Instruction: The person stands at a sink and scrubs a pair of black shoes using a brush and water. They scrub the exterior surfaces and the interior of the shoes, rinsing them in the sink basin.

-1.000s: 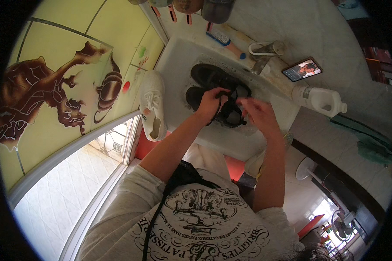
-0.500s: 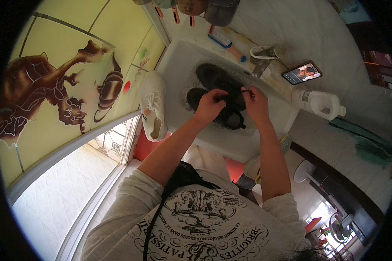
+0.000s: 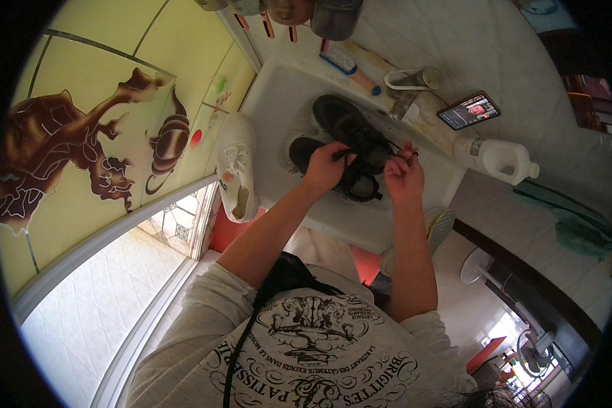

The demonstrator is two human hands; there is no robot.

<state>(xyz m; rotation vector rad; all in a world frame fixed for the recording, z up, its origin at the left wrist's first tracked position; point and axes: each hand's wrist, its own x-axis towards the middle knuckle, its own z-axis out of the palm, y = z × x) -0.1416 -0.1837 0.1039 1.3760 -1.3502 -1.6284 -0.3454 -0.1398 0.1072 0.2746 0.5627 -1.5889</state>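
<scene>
A pair of black lace-up shoes lies in the white sink (image 3: 268, 88), in a little soapy water. The farther black shoe (image 3: 343, 121) points up and left; the nearer black shoe (image 3: 362, 189) is partly covered by my left hand (image 3: 324, 166). That hand is closed, with a dark strip, apparently a shoelace, at its fingertips. My right hand (image 3: 404, 178) pinches a thin black shoelace (image 3: 393, 143) that runs taut from the farther shoe. It is raised beside the shoe's opening.
A white shoe (image 3: 236, 166) rests on the sink's left edge. Along the back ledge are a scrub brush (image 3: 350, 69), a faucet (image 3: 415, 80), a phone (image 3: 469, 111) and a white jug (image 3: 500, 160). A light-soled shoe (image 3: 440, 228) sits by my right forearm.
My right hand has drawn slightly right and down, away from the shoe, pulling the lace out. The farther shoe has shifted a little right. My left hand has moved slightly left.
</scene>
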